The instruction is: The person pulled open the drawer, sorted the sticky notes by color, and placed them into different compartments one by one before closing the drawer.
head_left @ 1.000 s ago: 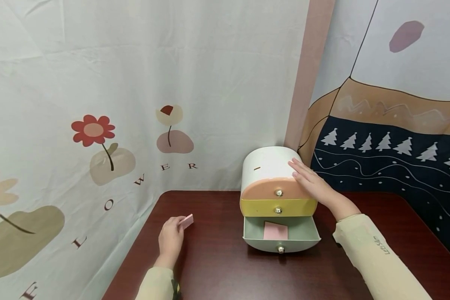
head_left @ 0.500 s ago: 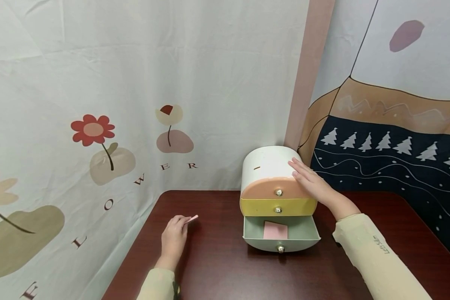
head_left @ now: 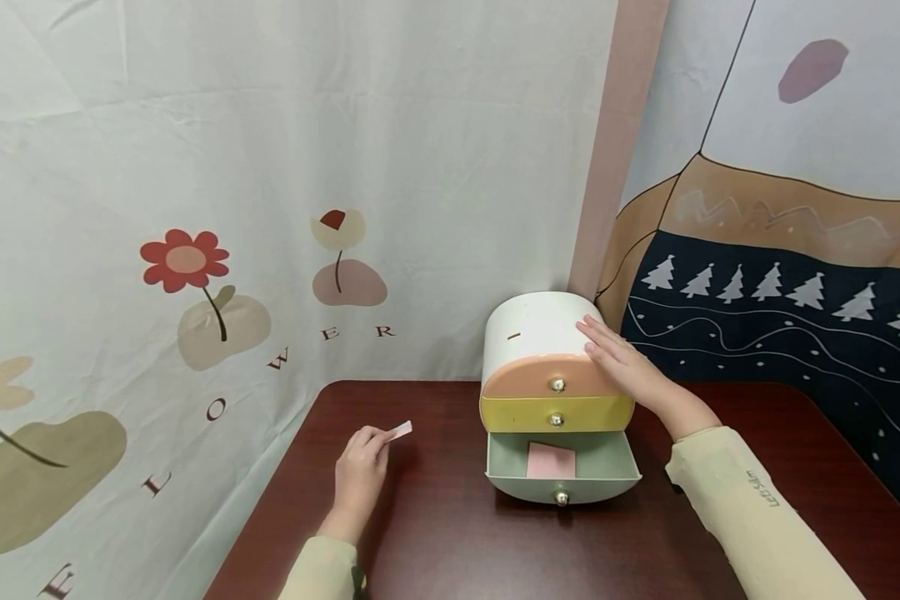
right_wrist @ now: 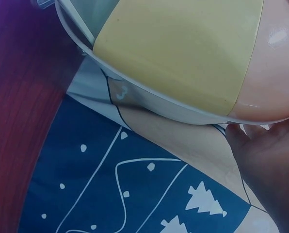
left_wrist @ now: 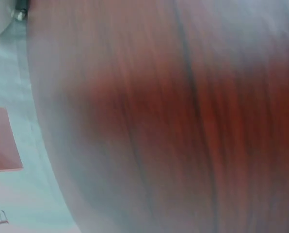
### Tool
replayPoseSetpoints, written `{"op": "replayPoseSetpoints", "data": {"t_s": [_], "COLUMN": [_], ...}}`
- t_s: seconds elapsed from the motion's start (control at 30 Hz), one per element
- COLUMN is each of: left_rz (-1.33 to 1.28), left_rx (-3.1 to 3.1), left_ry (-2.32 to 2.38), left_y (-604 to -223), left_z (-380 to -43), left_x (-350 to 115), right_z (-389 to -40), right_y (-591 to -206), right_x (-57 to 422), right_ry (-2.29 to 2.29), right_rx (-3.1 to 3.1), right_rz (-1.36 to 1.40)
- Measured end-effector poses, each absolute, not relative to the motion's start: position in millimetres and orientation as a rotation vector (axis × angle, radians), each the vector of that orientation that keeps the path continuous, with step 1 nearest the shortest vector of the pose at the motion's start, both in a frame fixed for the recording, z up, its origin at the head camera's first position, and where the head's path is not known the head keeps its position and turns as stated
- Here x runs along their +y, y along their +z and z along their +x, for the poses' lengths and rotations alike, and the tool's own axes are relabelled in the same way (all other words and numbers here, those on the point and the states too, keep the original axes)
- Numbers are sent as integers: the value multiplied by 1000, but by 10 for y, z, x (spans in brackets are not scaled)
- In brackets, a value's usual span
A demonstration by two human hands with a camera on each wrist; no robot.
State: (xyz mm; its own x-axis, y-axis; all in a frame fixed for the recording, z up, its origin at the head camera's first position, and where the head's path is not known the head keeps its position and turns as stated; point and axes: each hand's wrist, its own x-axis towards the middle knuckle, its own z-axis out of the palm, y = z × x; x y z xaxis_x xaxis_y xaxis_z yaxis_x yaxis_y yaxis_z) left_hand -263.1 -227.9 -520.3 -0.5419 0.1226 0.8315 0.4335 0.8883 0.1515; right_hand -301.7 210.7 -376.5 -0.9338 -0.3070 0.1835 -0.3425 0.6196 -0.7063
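Observation:
At the left of the table, my left hand (head_left: 362, 471) pinches a small pink sticky note pad (head_left: 401, 431) by its edge, seen almost edge-on in the head view. The left wrist view catches the pad (left_wrist: 3, 141) at its left side. My right hand (head_left: 630, 367) rests with extended fingers on the upper right side of a small rounded drawer box (head_left: 536, 321), which has a white shell. Its peach (head_left: 525, 379) and yellow (head_left: 513, 414) drawers are closed. The green bottom drawer (head_left: 506, 458) is pulled out, with a pink square note (head_left: 551, 461) lying inside.
The box stands on a dark red-brown wooden table (head_left: 450, 533), towards the back right. Behind the table hangs a pale curtain (head_left: 435, 208) printed with flowers, and a dark blue tree-patterned cloth (head_left: 750, 333) hangs at the right.
My left hand has moved right and slightly forward with the pink sticky note pad, which has turned in the fingers. The right hand and the drawer box have stayed in place.

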Motion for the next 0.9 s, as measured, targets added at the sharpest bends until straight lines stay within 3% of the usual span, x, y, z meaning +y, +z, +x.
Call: {"op": "replayPoseSetpoints", "data": {"t_s": [0.9], "left_rz": [-666], "left_rx": [-1933], "left_ry": [-580], "left_y": [-4979], "left_z": [-2491], "left_x": [-1718], "right_z": [-2990], "right_y": [-3751], "right_x": [2105], "right_ry": [1226], "right_rx": [-2791], "right_rz": [586]}}
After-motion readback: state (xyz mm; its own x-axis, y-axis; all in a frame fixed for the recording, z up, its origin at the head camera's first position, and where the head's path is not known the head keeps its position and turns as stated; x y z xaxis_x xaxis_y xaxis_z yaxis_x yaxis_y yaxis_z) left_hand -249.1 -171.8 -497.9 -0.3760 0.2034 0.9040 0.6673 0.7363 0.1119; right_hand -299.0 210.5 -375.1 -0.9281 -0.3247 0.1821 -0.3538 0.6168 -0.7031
